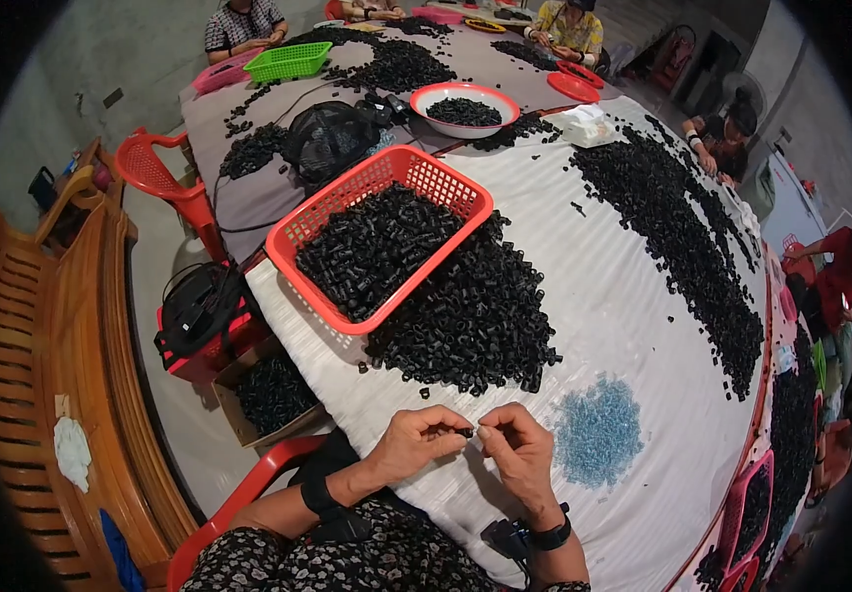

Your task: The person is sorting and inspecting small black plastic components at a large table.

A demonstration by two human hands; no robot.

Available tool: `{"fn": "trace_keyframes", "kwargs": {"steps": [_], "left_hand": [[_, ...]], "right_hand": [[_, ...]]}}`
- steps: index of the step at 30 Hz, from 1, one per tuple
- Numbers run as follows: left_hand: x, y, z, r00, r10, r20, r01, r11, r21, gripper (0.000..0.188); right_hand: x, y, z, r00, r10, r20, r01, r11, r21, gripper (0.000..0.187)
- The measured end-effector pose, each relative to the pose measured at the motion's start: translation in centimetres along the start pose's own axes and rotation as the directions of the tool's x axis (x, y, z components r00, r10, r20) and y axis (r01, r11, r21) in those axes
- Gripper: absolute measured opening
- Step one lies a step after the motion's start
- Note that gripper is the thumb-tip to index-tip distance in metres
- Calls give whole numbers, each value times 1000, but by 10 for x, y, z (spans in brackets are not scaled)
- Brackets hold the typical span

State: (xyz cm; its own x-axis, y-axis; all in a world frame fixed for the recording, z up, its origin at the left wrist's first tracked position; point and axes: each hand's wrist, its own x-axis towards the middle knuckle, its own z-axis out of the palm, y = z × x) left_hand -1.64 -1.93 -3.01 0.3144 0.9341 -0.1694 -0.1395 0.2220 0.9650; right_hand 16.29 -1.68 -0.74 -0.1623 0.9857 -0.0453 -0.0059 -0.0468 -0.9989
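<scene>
Between thumb and fingers of my left hand [414, 442] is a small black plastic piece [466, 431]. My right hand [518, 449] is pinched closed just beside it; whatever sits in its fingertips is too small to make out. Both hands are above the white cloth [598, 301] at the table's near edge. Right of my right hand lies a heap of small clear bluish pieces [598, 431]. Beyond my hands spreads a pile of short black tubular pieces [480, 321]. A red plastic basket [386, 324], full of similar black pieces, rests against that pile at its left.
A long black heap [677, 227] runs along the right side. Farther back stand a red-rimmed white basin [465, 93], a green basket [289, 62] and a black mesh bag [330, 141]. A cardboard box [238, 405] and wooden bench [61, 395] are at left. Several people sit around the tables.
</scene>
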Motion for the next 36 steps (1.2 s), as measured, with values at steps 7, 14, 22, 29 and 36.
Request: {"fn": "trace_keyframes", "kwargs": {"steps": [7, 14, 22, 29, 36], "left_hand": [[-2, -5, -4, 999, -3, 52, 4, 1000, -25, 16], [-6, -19, -16, 977, -64, 204, 124, 947, -296, 13], [-15, -13, -27, 953, -108, 284, 158, 974, -161, 14], [-14, -16, -33, 917, -74, 391, 206, 929, -307, 17], [-18, -12, -30, 940, -182, 288, 259, 932, -255, 14]], "right_hand": [[0, -11, -5, 988, 41, 151, -14, 984, -175, 7], [3, -9, -7, 934, 86, 346, -49, 992, -113, 10], [4, 7, 1, 856, 242, 457, -358, 915, 185, 13], [5, 11, 12, 892, 132, 432, -300, 887, 350, 13], [3, 7, 11, 924, -13, 381, 6, 1000, 21, 7]]}}
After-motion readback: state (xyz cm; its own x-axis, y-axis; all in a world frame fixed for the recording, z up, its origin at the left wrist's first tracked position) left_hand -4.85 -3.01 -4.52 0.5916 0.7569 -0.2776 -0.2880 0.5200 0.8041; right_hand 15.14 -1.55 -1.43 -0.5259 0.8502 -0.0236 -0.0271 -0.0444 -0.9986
